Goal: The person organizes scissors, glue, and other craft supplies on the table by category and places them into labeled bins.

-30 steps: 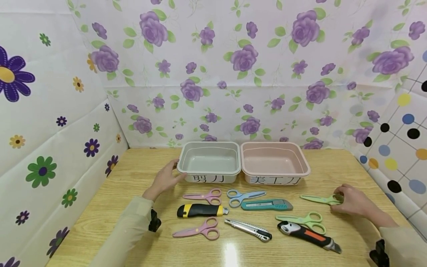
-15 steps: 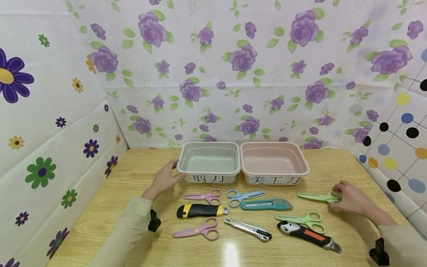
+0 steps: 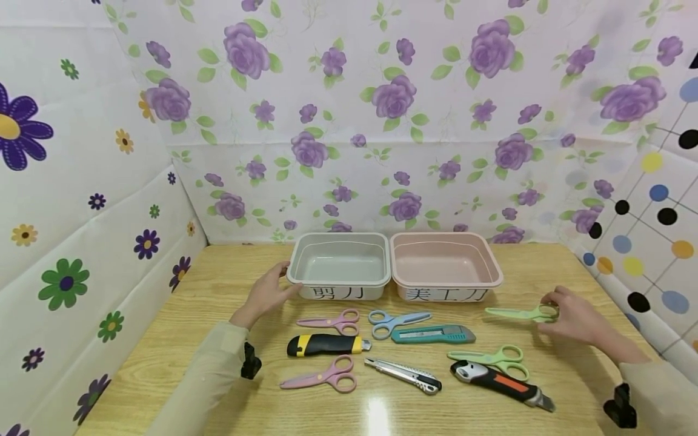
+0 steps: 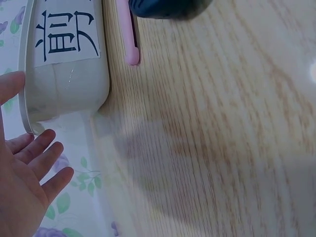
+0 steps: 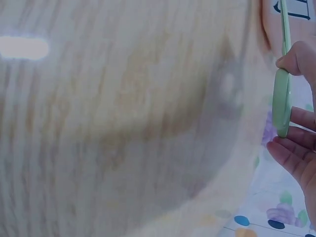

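My right hand (image 3: pixel 574 318) holds green scissors (image 3: pixel 512 313) by the handle loops, with the blades pointing left. In the right wrist view the scissors (image 5: pixel 281 101) are edge-on between thumb and fingers, lifted off the table. At the left front corner of the grey bin (image 3: pixel 338 283) is my left hand (image 3: pixel 268 295), its thumb at the front rim and its fingers at the side. The left wrist view has those fingers (image 4: pixel 43 155) loosely extended beside the bin wall (image 4: pixel 69 81). Both bins have paper labels with black characters.
A pink bin (image 3: pixel 447 284) stands against the grey one. In front lie pink scissors (image 3: pixel 311 380), blue scissors (image 3: pixel 403 319), another green pair (image 3: pixel 485 357), a teal cutter (image 3: pixel 433 334), a yellow-black cutter (image 3: pixel 327 344), a silver cutter (image 3: pixel 400 373) and a black-orange cutter (image 3: pixel 501 384).
My right hand has risen slightly with the green scissors, moving them up and a little left in view. The left hand stays at the grey bin.
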`<state>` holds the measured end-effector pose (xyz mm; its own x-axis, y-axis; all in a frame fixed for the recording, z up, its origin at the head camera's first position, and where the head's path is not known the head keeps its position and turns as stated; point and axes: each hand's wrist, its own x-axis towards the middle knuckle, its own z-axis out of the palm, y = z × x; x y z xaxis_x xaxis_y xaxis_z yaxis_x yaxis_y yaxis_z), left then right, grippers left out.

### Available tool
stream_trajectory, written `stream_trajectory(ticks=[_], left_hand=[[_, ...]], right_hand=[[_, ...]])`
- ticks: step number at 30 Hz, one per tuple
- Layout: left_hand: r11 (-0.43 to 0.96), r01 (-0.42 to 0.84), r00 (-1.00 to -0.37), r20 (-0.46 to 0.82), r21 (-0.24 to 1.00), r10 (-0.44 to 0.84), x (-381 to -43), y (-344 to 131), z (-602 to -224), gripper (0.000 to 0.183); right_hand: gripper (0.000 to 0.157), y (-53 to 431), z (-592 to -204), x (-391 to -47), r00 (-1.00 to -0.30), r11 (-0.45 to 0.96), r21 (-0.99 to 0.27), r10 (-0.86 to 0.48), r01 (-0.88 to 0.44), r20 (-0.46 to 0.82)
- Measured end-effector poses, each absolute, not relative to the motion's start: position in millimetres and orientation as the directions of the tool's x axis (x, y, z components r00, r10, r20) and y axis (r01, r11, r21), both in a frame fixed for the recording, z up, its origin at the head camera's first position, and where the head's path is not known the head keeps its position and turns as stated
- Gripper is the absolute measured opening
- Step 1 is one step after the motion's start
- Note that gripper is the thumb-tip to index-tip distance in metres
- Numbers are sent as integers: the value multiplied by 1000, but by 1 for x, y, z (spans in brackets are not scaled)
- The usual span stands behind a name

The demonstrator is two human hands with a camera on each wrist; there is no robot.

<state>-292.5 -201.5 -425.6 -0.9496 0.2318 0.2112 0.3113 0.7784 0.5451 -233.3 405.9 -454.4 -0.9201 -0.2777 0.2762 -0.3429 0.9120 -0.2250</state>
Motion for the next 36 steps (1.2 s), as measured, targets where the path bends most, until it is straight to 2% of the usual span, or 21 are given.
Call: stream_trajectory(ticks=[10, 36], left_hand=[[780, 309, -950, 207, 544, 233, -292, -203, -425, 66], [809, 308, -950, 205, 500, 235, -295, -203, -421, 66]], right_hand=[[41, 401, -440, -238, -877, 885, -218, -320, -412, 359], [41, 345, -388, -271, -844, 837, -214, -423, -503, 330]])
